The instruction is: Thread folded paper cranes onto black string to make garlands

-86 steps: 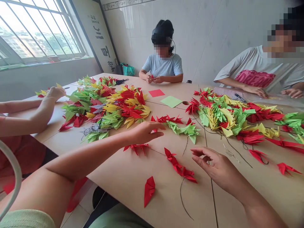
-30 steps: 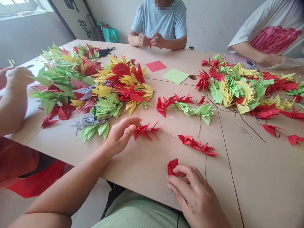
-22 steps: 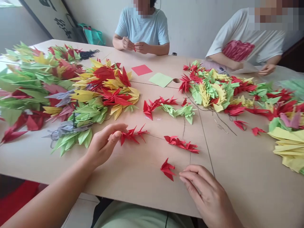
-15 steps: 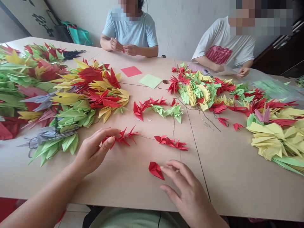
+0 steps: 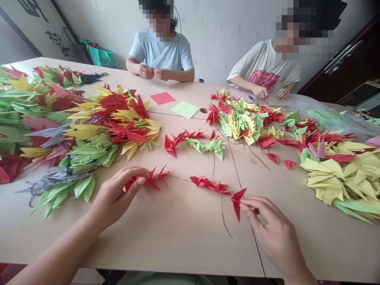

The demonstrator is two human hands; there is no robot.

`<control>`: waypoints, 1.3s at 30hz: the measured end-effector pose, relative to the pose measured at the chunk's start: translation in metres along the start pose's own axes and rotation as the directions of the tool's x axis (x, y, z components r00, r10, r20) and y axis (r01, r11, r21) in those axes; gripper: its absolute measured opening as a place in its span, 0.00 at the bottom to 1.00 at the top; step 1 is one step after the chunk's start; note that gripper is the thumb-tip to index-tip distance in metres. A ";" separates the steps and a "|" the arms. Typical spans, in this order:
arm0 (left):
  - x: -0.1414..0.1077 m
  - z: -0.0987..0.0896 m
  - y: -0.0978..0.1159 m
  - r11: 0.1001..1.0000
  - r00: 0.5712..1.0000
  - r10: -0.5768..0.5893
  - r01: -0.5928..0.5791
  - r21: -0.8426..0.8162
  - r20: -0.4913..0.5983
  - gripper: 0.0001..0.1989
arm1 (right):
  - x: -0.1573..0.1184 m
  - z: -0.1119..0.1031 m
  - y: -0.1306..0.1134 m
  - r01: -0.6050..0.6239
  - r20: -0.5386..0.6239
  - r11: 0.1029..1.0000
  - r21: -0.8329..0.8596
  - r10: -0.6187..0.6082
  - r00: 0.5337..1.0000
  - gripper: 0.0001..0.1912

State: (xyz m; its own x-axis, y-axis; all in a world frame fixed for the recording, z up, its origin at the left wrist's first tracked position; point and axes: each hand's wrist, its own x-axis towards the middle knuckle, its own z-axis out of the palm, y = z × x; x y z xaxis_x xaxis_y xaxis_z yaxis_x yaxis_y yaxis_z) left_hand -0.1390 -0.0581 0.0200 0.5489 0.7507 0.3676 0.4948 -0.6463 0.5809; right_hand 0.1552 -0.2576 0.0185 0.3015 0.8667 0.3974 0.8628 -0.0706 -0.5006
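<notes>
I've got a red folded piece [image 5: 238, 202] pinched in my right hand [image 5: 271, 227], just past the red strand [image 5: 210, 185], which points at it lengthwise. Left hand [image 5: 117, 196] is farther; can't tell if it's gripping the red cluster [image 5: 153, 179].

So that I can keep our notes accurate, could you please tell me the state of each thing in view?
Left hand, curved over the left strand, grip unclear
Right hand, pinching the single crane
Single crane, folded
Left strand, partly covered
Middle strand, lying uncovered
Thread tail, slack
Red sheet, flat, unfolded
Green sheet, flat, unfolded
Teal bag, upright
</notes>
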 end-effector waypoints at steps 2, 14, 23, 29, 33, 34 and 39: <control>0.000 0.001 0.001 1.000 1.000 0.016 -0.016 0.000 0.026 0.12 | 0.001 -0.008 0.018 -0.108 0.031 0.994 0.004 0.108 0.994 0.07; -0.003 0.000 0.002 0.989 0.989 0.146 -0.147 0.004 0.018 0.10 | 0.090 -0.002 0.120 -0.209 0.070 0.913 -0.352 0.248 0.966 0.12; -0.011 0.005 0.013 0.956 0.952 0.293 -0.294 -0.001 0.091 0.10 | 0.103 0.006 0.128 -0.199 0.159 0.862 -0.467 0.303 0.939 0.14; -0.018 0.010 0.030 0.916 0.877 0.394 -0.398 -0.043 0.276 0.12 | 0.080 -0.008 0.118 -0.118 0.261 0.878 -0.464 0.263 0.929 0.13; -0.014 0.011 0.045 0.875 0.774 0.454 -0.481 -0.056 0.441 0.14 | 0.064 -0.008 0.111 -0.071 0.266 0.892 -0.447 0.208 0.941 0.14; -0.013 0.011 0.049 0.861 0.746 0.473 -0.503 -0.069 0.469 0.15 | 0.062 -0.008 0.111 -0.061 0.256 0.895 -0.442 0.191 0.948 0.15; -0.005 0.019 0.068 0.791 0.663 0.585 -0.594 -0.147 0.467 0.14 | 0.075 -0.016 0.132 -0.117 0.100 0.878 -0.464 0.184 0.978 0.20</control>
State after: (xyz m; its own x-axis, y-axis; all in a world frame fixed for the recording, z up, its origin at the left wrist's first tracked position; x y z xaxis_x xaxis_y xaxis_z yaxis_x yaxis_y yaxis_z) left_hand -0.0959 -0.1084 0.0439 0.9680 0.0561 0.2446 -0.0337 -0.9368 0.3482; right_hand 0.2983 -0.2103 -0.0056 0.4128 0.8838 0.2201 0.9104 -0.3929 -0.1294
